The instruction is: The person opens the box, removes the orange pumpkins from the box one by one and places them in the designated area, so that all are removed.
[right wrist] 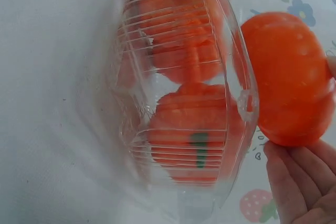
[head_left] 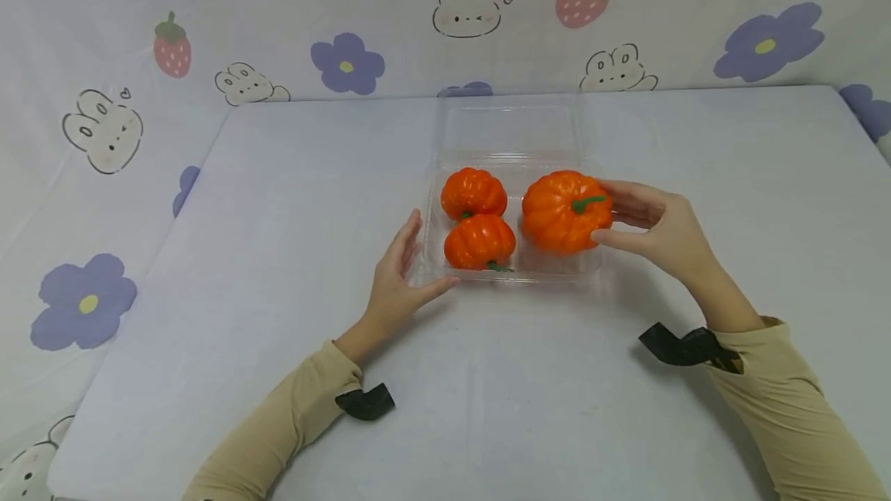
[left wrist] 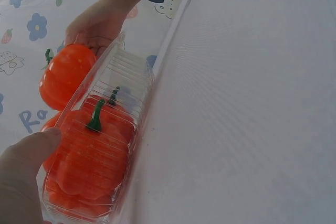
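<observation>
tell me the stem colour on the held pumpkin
The stem is green; it shows best in the head view.

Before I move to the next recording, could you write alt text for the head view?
A person's right hand grips a large orange pumpkin over the right side of an open clear plastic container, where two smaller pumpkins lie on the left. The left hand is at the container's near left corner, above a white table.

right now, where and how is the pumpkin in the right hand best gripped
Probably by opposite sides of the held pumpkin, coming from the right, where the right hand holds it: its body is rounded, the green stem is thin, and two other pumpkins lie on its left.
</observation>
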`<state>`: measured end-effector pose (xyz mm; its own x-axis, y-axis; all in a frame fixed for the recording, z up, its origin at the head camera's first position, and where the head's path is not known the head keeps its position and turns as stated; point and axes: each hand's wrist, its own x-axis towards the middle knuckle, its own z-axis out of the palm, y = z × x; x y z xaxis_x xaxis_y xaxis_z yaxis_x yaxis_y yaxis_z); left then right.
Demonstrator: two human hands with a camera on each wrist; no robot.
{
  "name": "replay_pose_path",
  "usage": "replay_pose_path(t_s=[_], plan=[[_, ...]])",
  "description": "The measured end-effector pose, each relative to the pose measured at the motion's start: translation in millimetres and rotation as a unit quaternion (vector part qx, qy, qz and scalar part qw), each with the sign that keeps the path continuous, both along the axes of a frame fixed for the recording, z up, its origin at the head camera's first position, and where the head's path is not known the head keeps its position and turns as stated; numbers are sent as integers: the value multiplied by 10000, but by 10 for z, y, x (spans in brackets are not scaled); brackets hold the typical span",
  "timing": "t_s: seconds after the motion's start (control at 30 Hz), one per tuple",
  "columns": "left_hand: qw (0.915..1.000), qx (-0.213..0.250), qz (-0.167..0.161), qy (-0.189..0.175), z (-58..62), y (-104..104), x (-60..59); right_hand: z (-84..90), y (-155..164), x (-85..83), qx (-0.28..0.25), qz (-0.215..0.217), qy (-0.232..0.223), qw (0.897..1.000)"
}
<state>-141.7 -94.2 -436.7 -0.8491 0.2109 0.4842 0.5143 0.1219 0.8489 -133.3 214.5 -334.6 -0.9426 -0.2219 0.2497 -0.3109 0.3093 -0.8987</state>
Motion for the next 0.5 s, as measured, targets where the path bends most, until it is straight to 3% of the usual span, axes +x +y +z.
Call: replay_pose_path(t_s=[0.13, 0.3, 0.37, 0.5], plan=[[10000, 53, -45, -22, 8, 2, 9, -250, 188, -159, -700, 54, 75, 9975], [10000, 6, 48, -32, 43, 8, 14, -367, 281, -237, -1161, 44, 31, 9932], [10000, 29, 65, 3, 87, 10, 31, -369, 283, -236, -1054, -76, 31, 9944], [9999, -16, 90, 119, 175, 13, 73, -606, 457, -374, -1205, -159, -72, 9926]])
